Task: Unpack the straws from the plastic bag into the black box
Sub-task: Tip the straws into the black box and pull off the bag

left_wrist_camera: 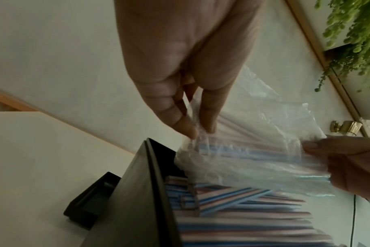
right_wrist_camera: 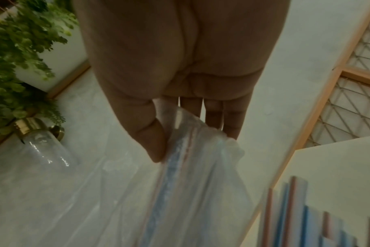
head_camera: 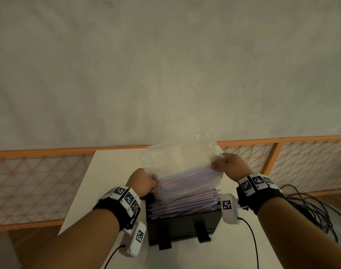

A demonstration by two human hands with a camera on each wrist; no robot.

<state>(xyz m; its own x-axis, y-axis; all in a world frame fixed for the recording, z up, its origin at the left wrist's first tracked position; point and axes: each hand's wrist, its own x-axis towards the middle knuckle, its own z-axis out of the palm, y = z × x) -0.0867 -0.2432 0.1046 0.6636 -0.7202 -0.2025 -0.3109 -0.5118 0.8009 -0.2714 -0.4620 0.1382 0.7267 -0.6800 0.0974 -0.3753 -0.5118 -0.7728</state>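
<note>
Over the black box [head_camera: 182, 226], both hands' fingertips [left_wrist_camera: 209, 128] pinch the straw-filled plastic bag [head_camera: 182, 167] between them.

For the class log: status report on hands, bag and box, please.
Left hand and right hand both pinch the bag over the box. Straws piled in box, more inside bag. Nothing in the way.

Legible text, as I see it from the feeds: none. No word, brand, number or label can be read in any view. The only printed signs I find are black-and-white square coded markers on the left wrist band [head_camera: 127, 197], the right wrist band [head_camera: 256, 183], and one each on the white left wrist camera [head_camera: 139, 235] and right wrist camera [head_camera: 227, 204]; they carry patterns, no characters.
</note>
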